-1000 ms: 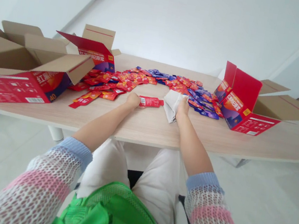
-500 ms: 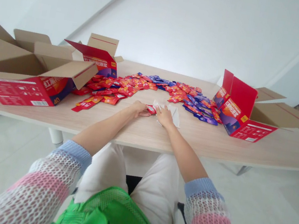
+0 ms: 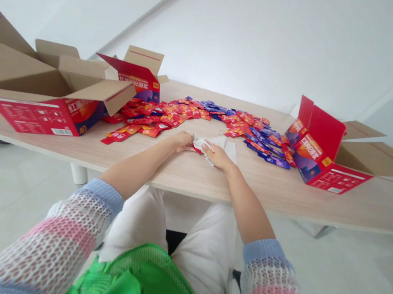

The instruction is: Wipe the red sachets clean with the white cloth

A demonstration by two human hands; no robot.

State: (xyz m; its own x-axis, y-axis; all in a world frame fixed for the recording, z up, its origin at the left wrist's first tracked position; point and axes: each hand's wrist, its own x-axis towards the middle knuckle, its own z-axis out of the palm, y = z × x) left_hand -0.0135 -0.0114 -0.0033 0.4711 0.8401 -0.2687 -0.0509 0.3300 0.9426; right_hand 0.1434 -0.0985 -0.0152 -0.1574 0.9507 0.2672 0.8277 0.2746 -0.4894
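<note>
Near the table's front middle, my left hand [image 3: 183,142] is closed on a red packet [image 3: 197,150]. White tissue [image 3: 202,143] lies over part of that packet, and my right hand [image 3: 217,156] grips the tissue from the right. Another piece of white tissue [image 3: 231,150] rests on the table just beyond my right hand. Behind both hands, red packets [image 3: 180,109] and purple packets [image 3: 269,148] are spread in an arc. At the left end of the arc, a few red and orange packets [image 3: 121,134] lie closest to me.
A large open carton [image 3: 44,115] stands at the left of the table [image 3: 191,179], with a smaller open carton [image 3: 141,81] behind it. Another open carton [image 3: 314,157] stands at the right, its flaps spread outward. A white wall rises behind the table.
My right hand has brought the tissue leftward onto the red packet, covering part of it. The view has shifted slightly, so the cartons appear farther right.
</note>
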